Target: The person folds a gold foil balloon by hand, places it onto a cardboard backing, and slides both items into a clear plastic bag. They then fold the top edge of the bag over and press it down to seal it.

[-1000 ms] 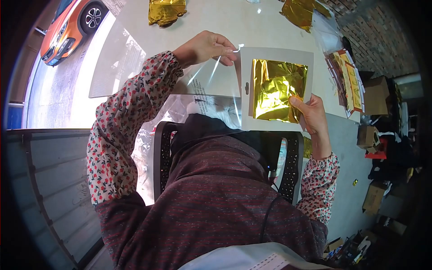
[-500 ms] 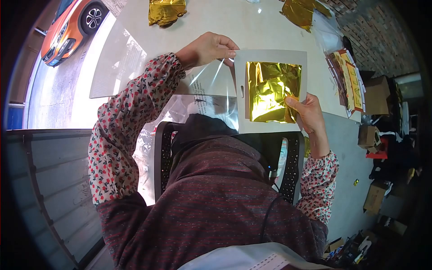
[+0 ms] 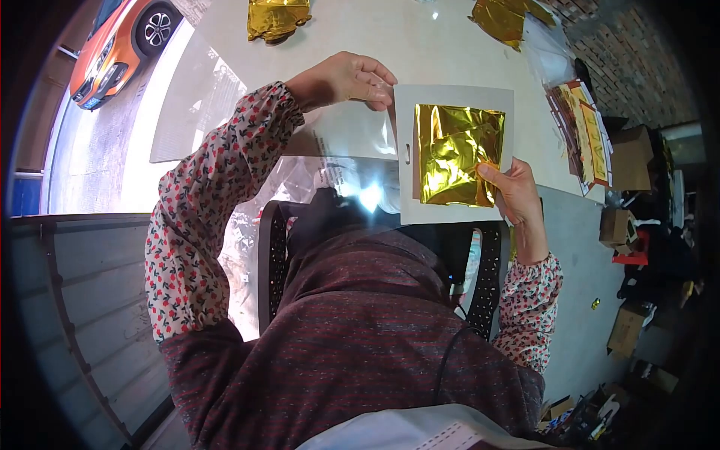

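Observation:
A square packet of shiny gold foil point(image 3: 450, 161) lies against a light grey card point(image 3: 450, 96) with a small slot near its left edge. My right hand point(image 3: 517, 191) grips both at the right side, its thumb pressed on the foil and the fingers behind the card. Up by the card's top left corner, my left hand point(image 3: 352, 81) pinches the edge of a clear plastic bag point(image 3: 337, 135). Printed text shows on the bag, which hangs left of the card and over my lap.
Crumpled gold foil point(image 3: 277, 19) rests on the pale table point(image 3: 360, 37), with more gold foil point(image 3: 506, 22) at the far right. Red and yellow printed sheets point(image 3: 581, 139) lie along the table's right edge. Cardboard boxes point(image 3: 630, 157) stand beyond it. An orange car point(image 3: 112, 56) is parked outside.
The card and foil packet have shifted slightly right. Left of the card, the plastic bag has loosened, and a bright reflection now shows on it.

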Motion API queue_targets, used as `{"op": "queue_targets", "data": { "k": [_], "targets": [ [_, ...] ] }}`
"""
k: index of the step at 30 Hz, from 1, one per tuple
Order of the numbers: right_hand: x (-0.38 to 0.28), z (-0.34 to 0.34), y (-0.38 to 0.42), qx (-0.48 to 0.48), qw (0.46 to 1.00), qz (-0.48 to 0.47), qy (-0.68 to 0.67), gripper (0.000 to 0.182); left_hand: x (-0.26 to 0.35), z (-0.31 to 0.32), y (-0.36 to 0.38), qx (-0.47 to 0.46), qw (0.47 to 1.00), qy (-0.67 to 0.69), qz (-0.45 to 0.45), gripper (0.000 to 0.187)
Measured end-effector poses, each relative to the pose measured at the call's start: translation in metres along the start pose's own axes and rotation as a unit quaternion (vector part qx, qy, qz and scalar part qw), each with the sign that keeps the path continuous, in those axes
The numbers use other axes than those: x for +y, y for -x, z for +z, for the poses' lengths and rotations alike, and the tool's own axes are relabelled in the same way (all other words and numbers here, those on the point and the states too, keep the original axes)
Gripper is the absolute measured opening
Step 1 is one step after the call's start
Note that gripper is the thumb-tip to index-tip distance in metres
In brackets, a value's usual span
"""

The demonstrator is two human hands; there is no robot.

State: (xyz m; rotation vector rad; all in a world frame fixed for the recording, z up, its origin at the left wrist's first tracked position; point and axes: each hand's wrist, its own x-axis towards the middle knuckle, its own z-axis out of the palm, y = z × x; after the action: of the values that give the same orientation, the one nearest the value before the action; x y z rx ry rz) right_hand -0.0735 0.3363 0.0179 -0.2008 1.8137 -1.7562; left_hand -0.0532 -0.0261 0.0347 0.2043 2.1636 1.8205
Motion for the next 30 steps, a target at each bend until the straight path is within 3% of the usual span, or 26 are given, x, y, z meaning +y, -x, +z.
{"op": "queue_targets", "data": {
  "k": [8,12,18,24,30],
  "targets": [
    [-0.005,0.005,0.004,0.012,1.000,0.001,0.010,0.021,0.007,0.002,-0.001,0.004,0.997,-0.072,0.000,0.043],
    [0.007,0.000,-0.005,-0.017,0.998,-0.043,-0.044,0.022,0.002,0.002,-0.003,0.023,0.996,-0.083,0.007,0.043],
    [0.005,0.007,-0.004,0.003,0.998,-0.060,-0.004,0.023,0.021,0.006,0.007,0.034,0.995,-0.095,-0.004,0.044],
    [0.010,0.002,-0.014,-0.007,0.998,-0.066,0.014,0.022,0.027,0.007,-0.002,0.025,0.974,-0.226,0.017,0.042],
    [0.011,0.001,-0.014,-0.011,0.998,-0.052,0.025,0.022,0.027,0.008,0.000,0.024,0.984,-0.174,0.023,0.039]
  ]
}}
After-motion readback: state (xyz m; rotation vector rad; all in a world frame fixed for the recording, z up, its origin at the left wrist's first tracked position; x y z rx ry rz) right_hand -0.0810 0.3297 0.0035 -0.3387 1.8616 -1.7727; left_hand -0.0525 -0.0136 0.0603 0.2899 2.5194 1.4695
